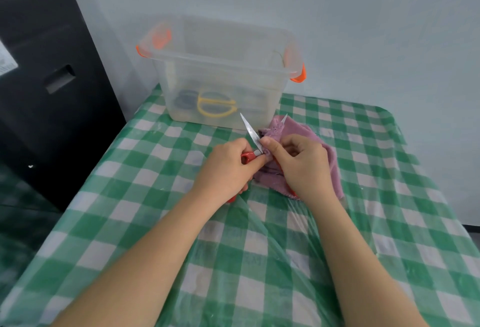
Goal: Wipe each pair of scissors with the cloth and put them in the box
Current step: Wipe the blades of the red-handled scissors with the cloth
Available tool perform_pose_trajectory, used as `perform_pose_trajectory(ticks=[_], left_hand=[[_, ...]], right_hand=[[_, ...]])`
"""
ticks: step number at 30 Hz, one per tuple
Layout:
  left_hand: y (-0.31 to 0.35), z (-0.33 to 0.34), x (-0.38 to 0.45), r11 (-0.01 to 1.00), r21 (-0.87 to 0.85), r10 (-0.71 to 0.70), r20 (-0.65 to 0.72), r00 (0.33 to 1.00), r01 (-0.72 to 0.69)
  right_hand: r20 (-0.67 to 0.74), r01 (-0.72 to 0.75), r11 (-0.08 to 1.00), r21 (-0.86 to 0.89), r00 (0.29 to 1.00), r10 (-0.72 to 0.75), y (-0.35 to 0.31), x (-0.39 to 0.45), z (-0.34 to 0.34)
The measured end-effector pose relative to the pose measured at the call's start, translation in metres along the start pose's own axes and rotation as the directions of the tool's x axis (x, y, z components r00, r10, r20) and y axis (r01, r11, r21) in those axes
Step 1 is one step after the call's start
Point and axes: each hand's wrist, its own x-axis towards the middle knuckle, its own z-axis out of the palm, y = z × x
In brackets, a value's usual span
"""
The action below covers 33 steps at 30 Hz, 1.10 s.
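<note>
My left hand (228,168) grips the red handle of a pair of scissors (250,132) whose blades are spread apart and point away from me. My right hand (302,165) holds the purple cloth (330,155) and pinches it around the right blade, whose tip sticks out above the cloth. The left blade is bare. Just behind them stands the clear plastic box (223,64) with orange latches. Inside it lie a yellow-handled pair of scissors (217,107) and at least one dark-handled pair, blurred through the wall.
The table (145,197) wears a green and white checked cover under clear plastic. A large black object (46,80) stands off its left edge. A pale wall runs right behind the box.
</note>
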Motion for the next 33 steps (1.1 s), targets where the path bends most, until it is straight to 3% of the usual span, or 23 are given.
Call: perform_pose_trajectory(ticks=[4, 11, 13, 16, 21, 23, 29, 33], left_hand=[[-0.001, 0.000, 0.001, 1.000, -0.019, -0.012, -0.003, 1.000, 0.012], [-0.003, -0.002, 0.003, 0.992, -0.117, -0.058, -0.020, 0.998, 0.055], [-0.004, -0.004, 0.004, 0.988, -0.142, -0.061, -0.023, 0.998, 0.057], [-0.004, -0.005, 0.004, 0.985, -0.159, -0.065, -0.024, 0.998, 0.061], [-0.002, -0.006, 0.003, 0.983, -0.177, -0.049, -0.029, 0.998, 0.043], [0.000, -0.007, 0.002, 0.986, -0.165, -0.039, -0.032, 0.999, 0.034], [0.000, -0.007, 0.001, 0.996, -0.087, -0.021, -0.030, 0.999, 0.019], [0.001, -0.007, 0.001, 0.994, -0.101, -0.031, -0.024, 0.999, 0.029]], right_hand=[[-0.020, 0.091, 0.991, -0.094, 0.995, -0.094, 0.000, -0.001, 0.000], [0.014, 0.065, 0.986, 0.151, 0.998, -0.068, 0.001, 0.002, -0.012], [0.080, 0.059, 0.974, 0.221, 0.994, -0.079, -0.002, 0.000, -0.013], [0.148, 0.089, 0.988, 0.128, 0.983, -0.108, 0.000, -0.002, -0.012], [-0.112, 0.017, 0.985, 0.174, 0.994, 0.003, -0.003, 0.002, -0.018], [-0.153, 0.020, 0.990, 0.140, 0.988, 0.001, -0.002, 0.003, -0.019], [-0.024, 0.190, 0.981, -0.035, 0.981, -0.191, -0.002, -0.001, -0.014], [-0.037, 0.256, 0.967, -0.003, 0.966, -0.256, -0.004, -0.003, -0.013]])
